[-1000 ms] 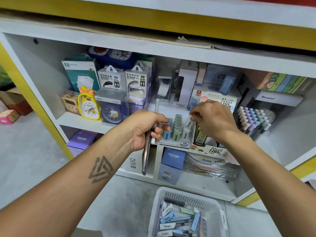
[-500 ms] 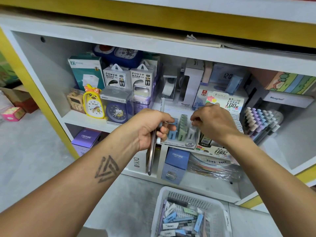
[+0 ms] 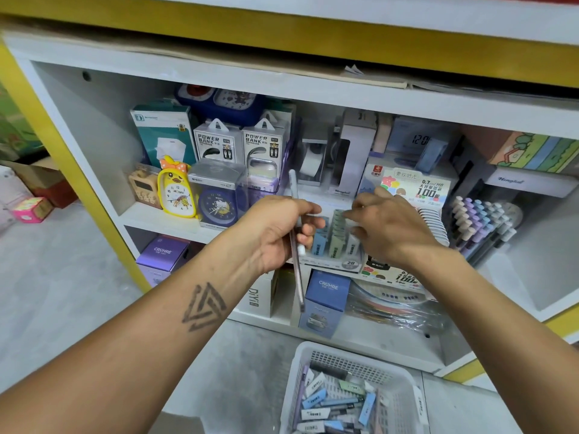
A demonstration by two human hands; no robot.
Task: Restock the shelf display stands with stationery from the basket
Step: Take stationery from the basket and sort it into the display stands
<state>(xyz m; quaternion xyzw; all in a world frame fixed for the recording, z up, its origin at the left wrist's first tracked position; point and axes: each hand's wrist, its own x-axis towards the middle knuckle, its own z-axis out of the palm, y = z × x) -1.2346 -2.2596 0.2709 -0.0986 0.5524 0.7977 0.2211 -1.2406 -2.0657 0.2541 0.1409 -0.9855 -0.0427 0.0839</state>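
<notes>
The white basket (image 3: 404,383) sat on the floor below the shelf, full of pastel lead cases. The display stand (image 3: 336,242) read "2B". My left hand (image 3: 275,230) gripped long pens (image 3: 296,245); my right hand (image 3: 391,227) pinched a case over the stand

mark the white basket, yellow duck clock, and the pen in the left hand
white basket (image 3: 418,402): head view, right rim.
yellow duck clock (image 3: 176,195): head view, clock face.
pen (image 3: 297,281): head view, lower barrel below the left hand (image 3: 277,231).
</notes>
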